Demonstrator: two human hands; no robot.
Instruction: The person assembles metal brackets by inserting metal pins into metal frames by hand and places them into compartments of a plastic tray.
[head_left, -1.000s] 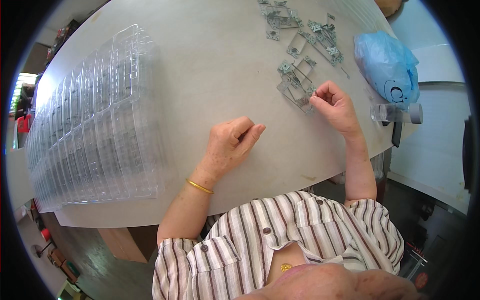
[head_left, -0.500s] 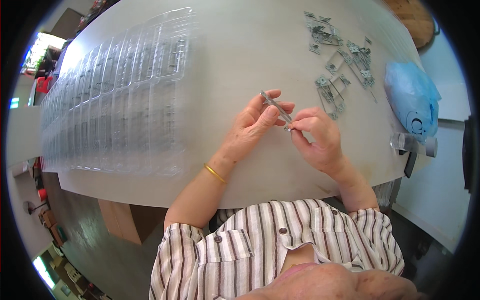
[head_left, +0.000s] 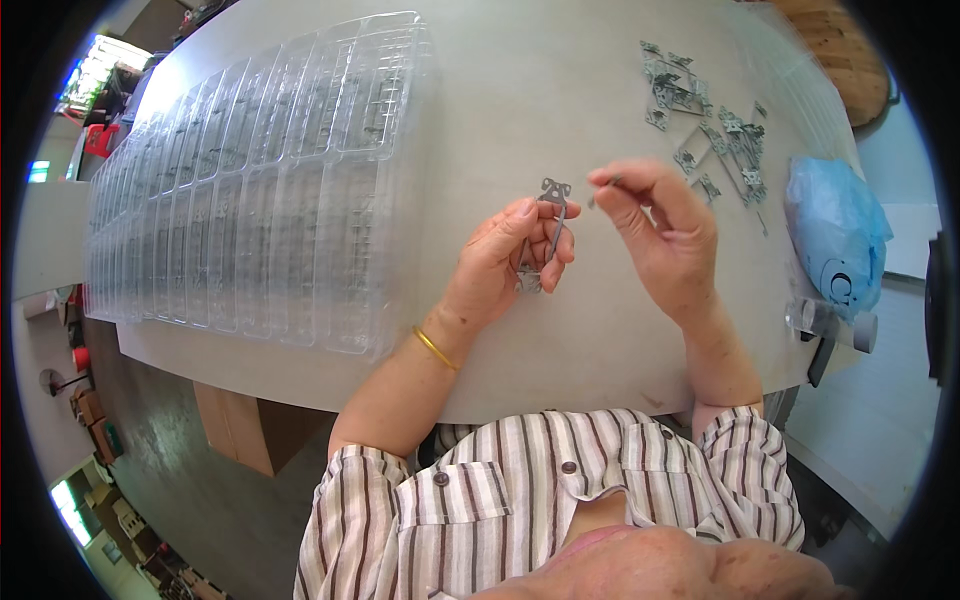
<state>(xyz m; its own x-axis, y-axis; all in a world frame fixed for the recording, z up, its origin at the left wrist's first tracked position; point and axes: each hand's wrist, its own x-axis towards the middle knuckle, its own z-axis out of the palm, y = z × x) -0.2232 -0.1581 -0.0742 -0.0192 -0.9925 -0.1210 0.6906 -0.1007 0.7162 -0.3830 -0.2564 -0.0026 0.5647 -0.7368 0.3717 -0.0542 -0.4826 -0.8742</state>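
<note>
My left hand (head_left: 488,262) is closed around a grey metal bracket (head_left: 556,192), a narrow frame with a notched plate at each end and thin bars between them. It is held upright over the table, its middle partly covered by my fingers. To the right and apart from it, my right hand (head_left: 672,235) is raised with thumb and index finger pinched on a small greyish piece (head_left: 614,182), too small and blurred to name. Beyond that hand lies a loose pile of similar metal brackets (head_left: 742,150), some of it hidden behind the hand.
Clear plastic compartment trays (head_left: 250,190) with grey parts cover the left of the white table (head_left: 500,90). On the right edge are a blue plastic bag (head_left: 835,235), a clear bottle (head_left: 815,316) and a dark flat object (head_left: 822,360). A cardboard box (head_left: 240,425) stands below.
My right hand has drawn away from the bracket, up and to the right. My left hand has turned the bracket from slanted to upright, showing its end plates. The view has shifted slightly.
</note>
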